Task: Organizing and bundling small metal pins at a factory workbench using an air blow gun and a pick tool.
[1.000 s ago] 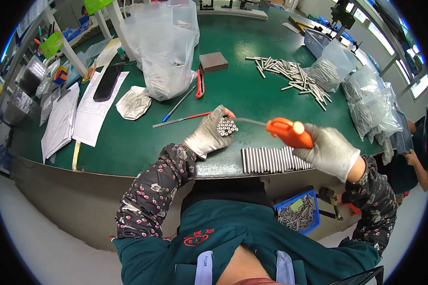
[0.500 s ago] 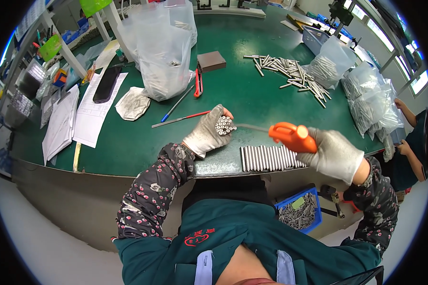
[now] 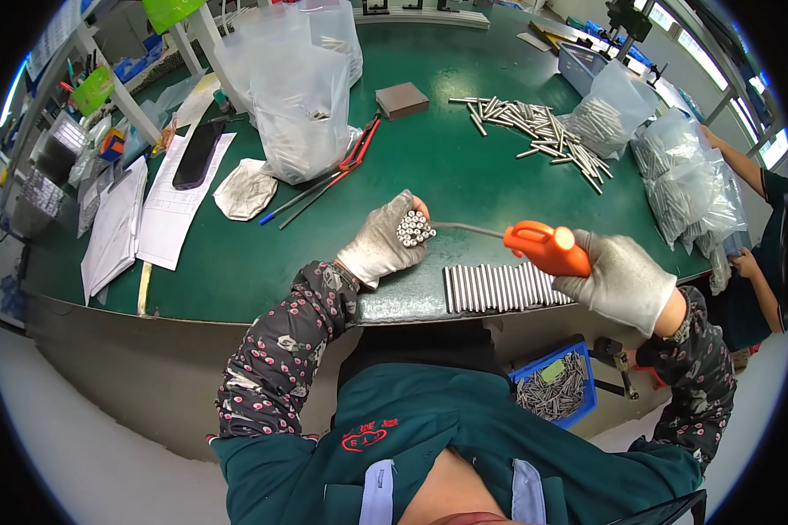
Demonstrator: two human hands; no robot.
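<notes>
My left hand (image 3: pixel 383 241), in a pale glove, is closed around a bundle of metal pins (image 3: pixel 414 229), whose round ends face up. In my gloved right hand (image 3: pixel 626 278) is an orange oil can (image 3: pixel 547 248), tilted so that its long thin spout reaches left. The spout's tip is right beside the bundle's ends; whether liquid comes out is too small to see. Below the can, a row of metal pins (image 3: pixel 499 290) lies side by side along the green table's (image 3: pixel 324 297) near edge. Loose pins (image 3: pixel 543 131) lie scattered farther right.
Plastic bags of pins stand at the back left (image 3: pixel 293 114) and right (image 3: pixel 687 188). A red utility knife (image 3: pixel 360 147), a brown block (image 3: pixel 402 101), a rag (image 3: pixel 243 191), a phone (image 3: pixel 198 156) and papers lie leftward. Under the table sits a blue bin (image 3: pixel 594 398). Another person's hand (image 3: pixel 744 263) is at right.
The oil can and my right hand have shifted slightly right. The knife, pen and red-handled file have turned and bunched together, and the brown block has slid right. My left hand has stayed put.
</notes>
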